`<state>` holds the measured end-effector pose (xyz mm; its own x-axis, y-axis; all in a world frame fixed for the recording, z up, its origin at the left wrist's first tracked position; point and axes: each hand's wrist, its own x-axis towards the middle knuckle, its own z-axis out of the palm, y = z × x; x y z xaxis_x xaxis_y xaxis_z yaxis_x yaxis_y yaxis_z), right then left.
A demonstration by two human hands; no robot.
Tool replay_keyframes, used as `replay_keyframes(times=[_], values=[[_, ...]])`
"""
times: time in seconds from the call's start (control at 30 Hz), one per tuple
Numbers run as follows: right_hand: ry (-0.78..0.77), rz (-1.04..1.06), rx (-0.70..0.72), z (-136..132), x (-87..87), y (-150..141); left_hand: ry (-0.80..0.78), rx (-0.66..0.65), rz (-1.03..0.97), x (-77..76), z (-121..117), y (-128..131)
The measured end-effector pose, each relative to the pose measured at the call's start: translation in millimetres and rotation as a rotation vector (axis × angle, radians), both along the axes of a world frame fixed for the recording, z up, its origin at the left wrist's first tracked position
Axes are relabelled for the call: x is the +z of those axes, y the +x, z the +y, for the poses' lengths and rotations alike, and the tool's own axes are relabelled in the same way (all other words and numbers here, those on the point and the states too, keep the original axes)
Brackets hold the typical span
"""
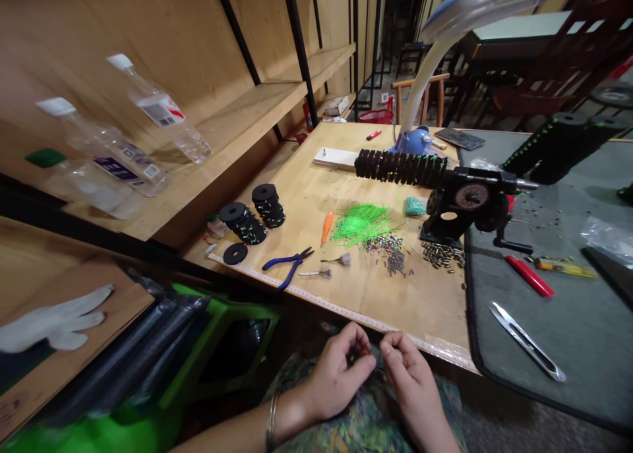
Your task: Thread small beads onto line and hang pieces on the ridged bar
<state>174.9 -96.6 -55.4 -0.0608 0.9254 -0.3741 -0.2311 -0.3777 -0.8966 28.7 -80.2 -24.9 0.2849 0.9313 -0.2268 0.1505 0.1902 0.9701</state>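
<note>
Pinching a small dark-and-orange piece [359, 353] in its fingertips, the left hand [339, 380] hovers just below the worktop's [420, 314] near edge, over a patterned lap; the piece is too small to make out clearly. The right hand [408, 374] sits just beside it with curled fingers, and I cannot tell whether they touch the piece. The two hands are close but apart. A measuring tape [316, 295] runs along the near edge. Toward the left edge stand two stacks of black spools [252, 214], with a loose black disc [235, 254] and blue-handled pliers [289, 265] near them. Mid-worktop lie green bristles [361, 222], an orange carrot-shaped float [327, 227] and scattered beads [384, 244]. Toward the far right corner, a black hand-crank [469, 206] holds a rod wound with a black coil [400, 167]. Right of the worktop, a gray mat [568, 367] carries a red lighter [529, 276] and snips [527, 341]. Plastic bottles [158, 107] lie on a shelf to the left, and a white glove [54, 321] lies on a board below it.
</note>
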Motion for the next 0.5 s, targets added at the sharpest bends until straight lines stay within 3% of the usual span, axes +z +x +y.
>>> replay_keyframes(times=[0.2,0.5], values=[[-0.009,0.02,0.002,-1.0,-1.6,-0.1,-0.027,0.035,0.012,-2.0,-0.1,0.7],[-0.018,0.05,-0.053,-0.1,-3.9,1.6,0.05,-0.063,0.083,-9.0,-3.3,-2.4]])
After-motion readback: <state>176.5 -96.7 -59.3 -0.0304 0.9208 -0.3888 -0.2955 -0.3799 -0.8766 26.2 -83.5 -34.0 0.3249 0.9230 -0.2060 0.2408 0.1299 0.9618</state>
